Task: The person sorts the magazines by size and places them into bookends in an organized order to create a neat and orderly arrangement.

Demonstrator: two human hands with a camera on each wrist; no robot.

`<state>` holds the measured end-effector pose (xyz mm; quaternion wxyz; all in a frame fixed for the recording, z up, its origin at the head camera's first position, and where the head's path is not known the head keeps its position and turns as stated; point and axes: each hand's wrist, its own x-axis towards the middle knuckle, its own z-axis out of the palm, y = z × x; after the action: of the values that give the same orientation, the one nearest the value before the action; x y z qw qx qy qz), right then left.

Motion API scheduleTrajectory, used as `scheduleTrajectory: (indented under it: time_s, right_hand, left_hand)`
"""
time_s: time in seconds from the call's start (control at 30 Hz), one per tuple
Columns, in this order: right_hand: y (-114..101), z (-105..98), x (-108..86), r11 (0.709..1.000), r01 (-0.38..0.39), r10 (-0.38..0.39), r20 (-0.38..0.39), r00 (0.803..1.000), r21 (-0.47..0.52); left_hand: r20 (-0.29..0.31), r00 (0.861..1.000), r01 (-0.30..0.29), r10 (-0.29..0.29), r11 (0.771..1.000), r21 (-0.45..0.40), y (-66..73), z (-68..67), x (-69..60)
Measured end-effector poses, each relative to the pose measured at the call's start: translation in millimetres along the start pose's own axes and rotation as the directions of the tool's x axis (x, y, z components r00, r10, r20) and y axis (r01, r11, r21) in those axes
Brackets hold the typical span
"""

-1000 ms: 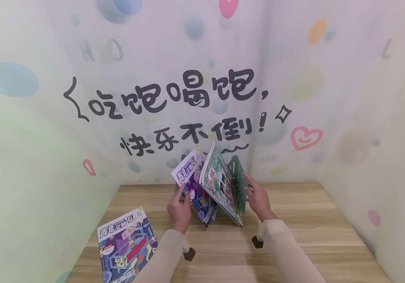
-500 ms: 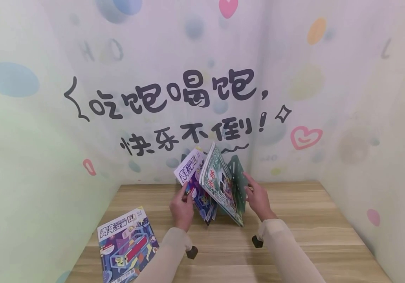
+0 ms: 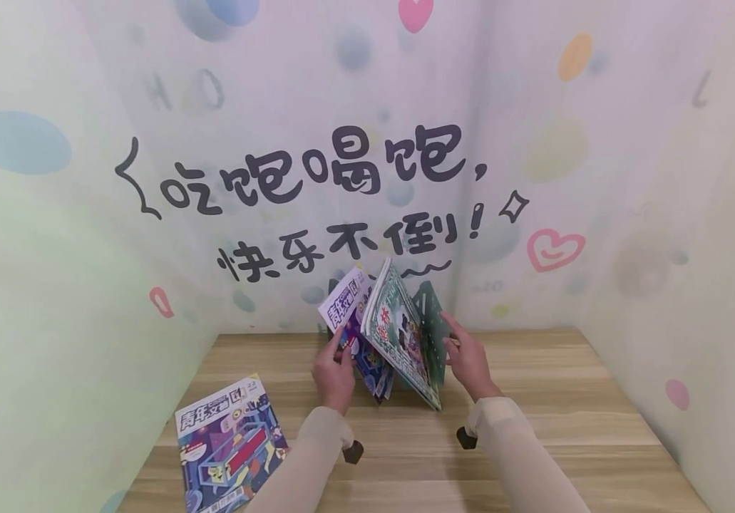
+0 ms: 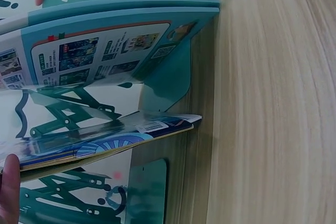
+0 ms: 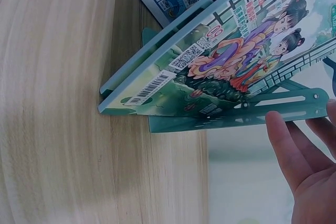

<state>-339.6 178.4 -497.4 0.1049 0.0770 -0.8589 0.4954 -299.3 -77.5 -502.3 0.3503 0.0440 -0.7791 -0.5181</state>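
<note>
A green metal expandable bookend [image 3: 433, 335] stands on the table near the back wall. Its crossed lattice bars [image 4: 73, 103] show in the left wrist view. Teal-edged magazines [image 3: 402, 328] with a green illustrated cover lean inside it, tilted. To their left, my left hand [image 3: 333, 374] holds a purple magazine [image 3: 348, 313] by its near left edge; it is tilted, apart from the teal-edged ones at the bottom. My right hand [image 3: 470, 360] grips the near edge of the bookend's right panel [image 5: 236, 116]; some fingertips are hidden.
Another purple magazine [image 3: 232, 442] lies flat on the wood-grain table [image 3: 399, 456], at the front left beside my left forearm. Printed curtain-like walls [image 3: 341, 92] enclose the table at the back and on both sides.
My left hand has moved slightly right with the purple magazine, toward the teal-edged ones. More of the bookend's left panel shows behind it. The right hand has stayed on the right panel.
</note>
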Motion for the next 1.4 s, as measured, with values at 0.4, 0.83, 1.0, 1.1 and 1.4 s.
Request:
scheduleTrajectory:
  time_s: [0.4,0.83,1.0,1.1,1.4]
  right_hand:
    - [-2,1,1.5,1.0,-0.01,0.01,0.001,1.0,0.018]
    - [-1,1,-0.5,1.0,-0.008,0.008,-0.006,1.0,0.022]
    - [-1,1,-1.3,1.0,-0.013,0.013,0.0,1.0,0.023]
    - [-2,1,-1.9,1.0,-0.015,0.015,-0.002,1.0,0.02]
    - [-4,0,-3.4,1.0,-0.012,0.012,0.001,1.0,0.011]
  left_hand:
    - [-0.069,0.996,-0.052,0.053,0.999,0.015,-7.0,6.3,0.5]
    - [-0.064,0.997,-0.045,0.053,0.992,0.121,-5.4,12.6,-1.0]
    - [-0.051,0.998,-0.028,0.035,0.992,0.122,-5.2,12.7,-0.8]
    - [-0.046,0.998,-0.041,0.048,0.99,0.135,-6.5,13.1,-0.5]
    - [0.033,0.998,-0.067,0.061,0.977,0.201,-8.5,9.9,-0.6]
